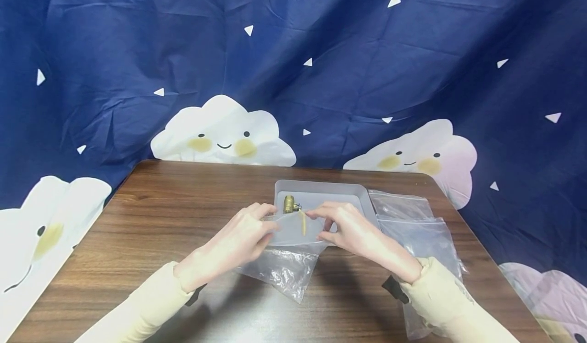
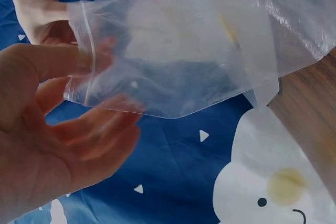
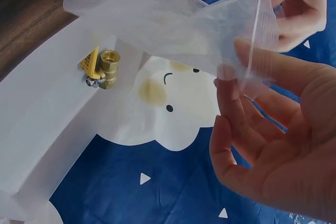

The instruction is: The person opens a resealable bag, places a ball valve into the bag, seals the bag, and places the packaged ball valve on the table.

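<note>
Between my two hands a clear zip-lock bag (image 1: 285, 271) hangs over the near side of the grey tray (image 1: 321, 184). My left hand (image 1: 242, 233) pinches one end of its mouth, thumb and fingers at the zip strip in the left wrist view. At the other end my right hand (image 1: 347, 227) pinches the same edge between thumb and fingertips. A brass ball valve (image 3: 108, 69) with a yellow lever handle lies in the tray, beyond the bag. In the head view the bag partly overlaps the valve's yellow handle (image 1: 303, 223).
More clear zip-lock bags (image 1: 419, 236) lie on the wooden table (image 1: 192, 195) to the right of the tray, partly under my right forearm. A dark blue curtain (image 1: 321, 78) with clouds hangs behind the table's far edge.
</note>
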{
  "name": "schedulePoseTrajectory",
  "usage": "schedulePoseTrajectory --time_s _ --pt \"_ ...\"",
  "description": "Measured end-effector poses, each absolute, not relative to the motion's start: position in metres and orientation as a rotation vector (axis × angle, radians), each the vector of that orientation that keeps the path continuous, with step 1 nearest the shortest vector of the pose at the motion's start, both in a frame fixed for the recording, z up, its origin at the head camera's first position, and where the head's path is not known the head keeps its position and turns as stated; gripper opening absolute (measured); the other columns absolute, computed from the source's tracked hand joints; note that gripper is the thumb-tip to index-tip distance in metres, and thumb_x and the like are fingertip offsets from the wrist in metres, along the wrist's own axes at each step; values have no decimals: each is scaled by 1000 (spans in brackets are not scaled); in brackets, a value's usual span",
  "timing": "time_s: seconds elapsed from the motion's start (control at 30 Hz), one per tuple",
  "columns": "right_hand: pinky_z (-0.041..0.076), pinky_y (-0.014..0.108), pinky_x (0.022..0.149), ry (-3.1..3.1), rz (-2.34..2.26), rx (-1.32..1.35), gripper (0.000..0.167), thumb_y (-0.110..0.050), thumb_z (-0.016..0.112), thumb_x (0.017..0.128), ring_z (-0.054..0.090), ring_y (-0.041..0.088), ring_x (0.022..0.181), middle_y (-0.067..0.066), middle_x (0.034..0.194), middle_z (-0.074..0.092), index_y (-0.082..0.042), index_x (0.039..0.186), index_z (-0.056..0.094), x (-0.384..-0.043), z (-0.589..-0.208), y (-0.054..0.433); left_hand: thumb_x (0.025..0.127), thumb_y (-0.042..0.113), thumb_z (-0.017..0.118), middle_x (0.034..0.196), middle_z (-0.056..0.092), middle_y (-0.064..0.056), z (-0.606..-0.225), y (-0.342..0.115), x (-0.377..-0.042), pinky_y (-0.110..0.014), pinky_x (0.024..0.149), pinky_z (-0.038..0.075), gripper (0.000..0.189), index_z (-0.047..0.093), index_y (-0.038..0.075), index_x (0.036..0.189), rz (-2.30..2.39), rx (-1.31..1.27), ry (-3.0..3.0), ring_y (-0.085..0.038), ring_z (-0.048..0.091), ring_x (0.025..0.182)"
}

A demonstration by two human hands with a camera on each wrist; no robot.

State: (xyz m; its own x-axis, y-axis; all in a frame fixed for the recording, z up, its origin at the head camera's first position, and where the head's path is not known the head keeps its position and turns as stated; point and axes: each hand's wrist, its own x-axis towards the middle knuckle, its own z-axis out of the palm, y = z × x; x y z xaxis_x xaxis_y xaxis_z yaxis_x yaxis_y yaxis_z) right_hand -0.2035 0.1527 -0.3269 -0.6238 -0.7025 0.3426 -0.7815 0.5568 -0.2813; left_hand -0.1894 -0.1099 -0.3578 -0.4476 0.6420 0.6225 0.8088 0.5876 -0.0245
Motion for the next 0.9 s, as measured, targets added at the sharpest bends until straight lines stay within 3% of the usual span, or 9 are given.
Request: schedulePoseTrajectory --time_s 0.1,0.2,0.33,0.6,0.8,0.9 --pt "52 14 61 -2588 585 1276 43 4 80 74 66 8 69 8 103 74 -1 116 70 -206 -327 153 76 2 77 109 71 -11 -358 -111 -188 -34 80 61 17 74 13 87 -376 -1162 -2285 -24 70 92" --pt "55 16 64 -2601 561 1294 45 3 80 73 67 7 70 6 101 74 -2 117 70 -208 -327 152 77 9 80 108 71 -8 -357 -111 -187 -31 80 61 21 73 9 97 -405 -1140 -2366 -21 72 93" --pt "55 19 67 -2648 502 1278 52 -1 82 72 66 5 71 2 103 73 -5 122 68 -208 -325 150 77 20 84 102 71 -5 -357 -111 -187 -25 76 61 36 70 5 106 -495 -1119 -2405 -16 72 86" --pt "49 18 63 -2744 360 1236 62 -9 86 71 63 4 74 -1 110 71 -12 129 64 -210 -321 148 79 24 82 99 70 -5 -355 -112 -185 -26 71 60 36 67 4 105 -552 -1107 -2453 -13 69 79" --pt "51 17 65 -2792 423 1287 60 -7 86 71 64 7 74 2 116 70 -11 127 65 -215 -317 149 81 23 77 100 71 -7 -351 -111 -183 -30 74 60 33 67 3 105 -586 -1074 -2543 -19 71 83" --pt "54 17 67 -2777 524 1318 50 -8 84 74 67 11 78 3 117 72 -10 122 68 -218 -314 152 81 22 76 99 71 -7 -350 -110 -183 -31 74 60 31 68 3 104 -576 -1079 -2555 -19 70 83"
